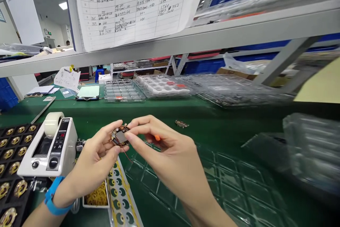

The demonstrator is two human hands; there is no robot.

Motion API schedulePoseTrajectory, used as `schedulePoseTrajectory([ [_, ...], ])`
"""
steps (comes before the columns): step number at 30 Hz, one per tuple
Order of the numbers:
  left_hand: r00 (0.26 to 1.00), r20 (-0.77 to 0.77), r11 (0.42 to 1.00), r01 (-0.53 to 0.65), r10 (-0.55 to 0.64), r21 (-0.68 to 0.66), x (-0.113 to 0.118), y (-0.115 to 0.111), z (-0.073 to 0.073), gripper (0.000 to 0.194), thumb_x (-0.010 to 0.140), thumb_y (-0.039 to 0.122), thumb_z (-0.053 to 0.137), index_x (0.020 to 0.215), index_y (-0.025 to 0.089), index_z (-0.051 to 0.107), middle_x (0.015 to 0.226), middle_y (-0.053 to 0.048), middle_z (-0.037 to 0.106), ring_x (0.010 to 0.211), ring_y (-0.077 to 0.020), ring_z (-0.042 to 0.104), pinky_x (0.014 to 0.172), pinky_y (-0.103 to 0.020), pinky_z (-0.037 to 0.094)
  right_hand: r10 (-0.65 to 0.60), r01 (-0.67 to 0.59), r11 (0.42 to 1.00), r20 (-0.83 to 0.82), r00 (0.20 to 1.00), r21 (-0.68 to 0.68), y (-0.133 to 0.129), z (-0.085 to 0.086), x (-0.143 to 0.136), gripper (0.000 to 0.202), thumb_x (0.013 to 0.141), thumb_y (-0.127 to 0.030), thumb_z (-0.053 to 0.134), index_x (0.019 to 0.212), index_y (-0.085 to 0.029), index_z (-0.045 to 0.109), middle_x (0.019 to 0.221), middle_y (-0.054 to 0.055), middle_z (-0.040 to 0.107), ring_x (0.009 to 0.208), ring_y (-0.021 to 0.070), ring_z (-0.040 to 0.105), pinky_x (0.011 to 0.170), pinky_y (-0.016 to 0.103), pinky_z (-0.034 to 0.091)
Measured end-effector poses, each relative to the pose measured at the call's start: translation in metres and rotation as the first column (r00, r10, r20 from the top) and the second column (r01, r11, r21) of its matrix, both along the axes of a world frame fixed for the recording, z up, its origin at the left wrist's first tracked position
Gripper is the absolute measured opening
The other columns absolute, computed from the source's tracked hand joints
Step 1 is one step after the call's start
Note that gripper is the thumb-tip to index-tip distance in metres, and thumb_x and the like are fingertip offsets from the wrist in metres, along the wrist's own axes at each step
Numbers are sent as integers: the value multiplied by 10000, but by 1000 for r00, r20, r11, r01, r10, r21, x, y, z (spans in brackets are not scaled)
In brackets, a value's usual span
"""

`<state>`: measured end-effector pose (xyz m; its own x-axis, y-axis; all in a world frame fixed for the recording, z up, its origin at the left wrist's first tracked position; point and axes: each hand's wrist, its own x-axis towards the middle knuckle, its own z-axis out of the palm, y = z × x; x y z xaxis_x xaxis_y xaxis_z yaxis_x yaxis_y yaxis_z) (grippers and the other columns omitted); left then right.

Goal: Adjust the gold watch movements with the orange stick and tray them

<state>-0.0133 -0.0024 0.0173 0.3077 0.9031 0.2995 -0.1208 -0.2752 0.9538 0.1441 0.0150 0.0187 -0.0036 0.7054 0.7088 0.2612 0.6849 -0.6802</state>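
Between my two hands, in the middle of the head view, is a small round electronic assembly [121, 137] with a silvery-grey centre, a dark and gold rim, and thin red wires trailing below it. My left hand [95, 152], with a blue band on its wrist, grips the assembly's left side between fingers and thumb. The thumb and fingertips of my right hand [162, 142] pinch its right edge. A small orange tip [157, 137] shows by the curled fingers of the right hand; the rest of it is hidden.
A white tape dispenser [50, 149] stands left, beside a black tray [13, 166] of round gold parts. Below my hands are a box of yellow strips [97, 197] and a perforated sheet [123, 198]. A clear compartment tray [225, 184] lies right. A shelf beam [159, 48] crosses above.
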Motion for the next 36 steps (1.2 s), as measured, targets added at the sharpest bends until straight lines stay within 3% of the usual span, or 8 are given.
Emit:
schedulePoseTrajectory([
  [10,997,-15,997,-72,72,32,1,0,0,355,904,119,547,1237,224,615,1180,-51,720,1071,-199,693,954,-302,571,-112,97,985,103,988,140,-1,-4,-5,153,846,-126,614,725,-217,637,809,6,659,704,134,626,612,238,517],
  [18,967,38,967,-255,253,32,12,6,-5,197,860,239,645,1048,184,662,917,-56,775,840,-199,745,775,-301,622,-169,138,965,126,978,225,0,-13,-13,157,874,-123,591,750,-214,618,815,21,666,721,150,637,600,260,519],
  [22,955,65,956,-292,291,19,11,11,-6,203,831,274,693,1004,172,663,817,-43,774,744,-185,741,711,-286,624,-208,179,957,108,972,226,3,-16,-16,76,873,-158,606,833,-219,583,834,26,656,690,149,607,581,260,496],
  [26,959,89,962,-272,269,22,10,11,-7,194,838,281,687,996,172,657,843,-44,771,739,-177,732,684,-277,622,-128,114,988,139,982,105,7,-14,-13,14,877,-210,604,866,-217,599,861,19,626,660,132,557,555,242,455],
  [30,964,109,970,-244,244,-13,14,10,-12,264,858,266,654,1101,178,598,825,-34,748,743,-172,713,685,-285,603,-14,4,998,169,985,56,9,-10,-9,165,876,-166,567,716,-202,552,764,2,568,617,118,504,533,231,418],
  [33,973,17,974,-228,228,-14,11,12,-13,187,871,257,615,1042,183,604,798,-19,700,715,-159,667,684,-285,569,-27,13,997,201,979,72,10,-9,-6,202,875,-151,550,683,-202,511,735,0,552,622,123,512,535,233,421],
  [36,936,-198,951,-262,292,165,4,15,-8,79,865,208,576,827,188,643,778,-13,628,719,-155,605,658,-270,499,-115,61,978,275,955,197,10,-9,-5,153,876,-128,538,744,-205,542,768,12,586,686,143,577,568,244,453],
])
